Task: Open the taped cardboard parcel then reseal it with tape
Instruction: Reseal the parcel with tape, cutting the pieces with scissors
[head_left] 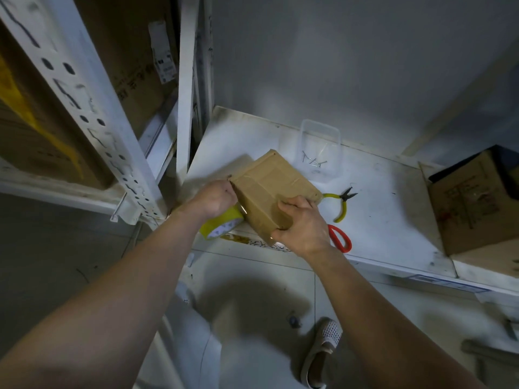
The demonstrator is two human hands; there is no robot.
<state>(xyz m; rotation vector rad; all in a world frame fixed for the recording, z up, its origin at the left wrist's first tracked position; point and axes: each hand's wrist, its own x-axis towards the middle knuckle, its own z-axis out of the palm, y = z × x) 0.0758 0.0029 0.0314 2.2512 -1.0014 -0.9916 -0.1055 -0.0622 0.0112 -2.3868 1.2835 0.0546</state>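
The cardboard parcel [271, 189] sat near the front edge of a white shelf [387, 209], tilted up on one edge between the two hands rather than lying flat. The left hand [214, 199] was at its left side, fingers curled against the edge; a roll of yellow tape [220, 227] showed just beneath that hand, and whether the hand gripped the roll or only the box edge could not be told. The right hand [302, 226] clasped the near corner, thumb on the top face and fingers wrapped round the side. Glossy strips ran across the parcel's top, so tape seemed to be on already — whether this was the old seal or the new one was not clear. The parcel looked small and light, easy to turn with one hand, its walls stiff at the corners but likely to give in the middle of a face, so the corners and edges were the sound places to hold. The taped strips would be slick under the fingers; bare cardboard gave better purchase. Just right of the parcel lay yellow-handled pliers [341, 203] and red-handled scissors [339, 238] — the scissors partly hidden by the right hand. Behind stood a clear plastic tub [320, 150] with a few nails in it, and a larger open carton [474, 203] sat well apart at the right end.
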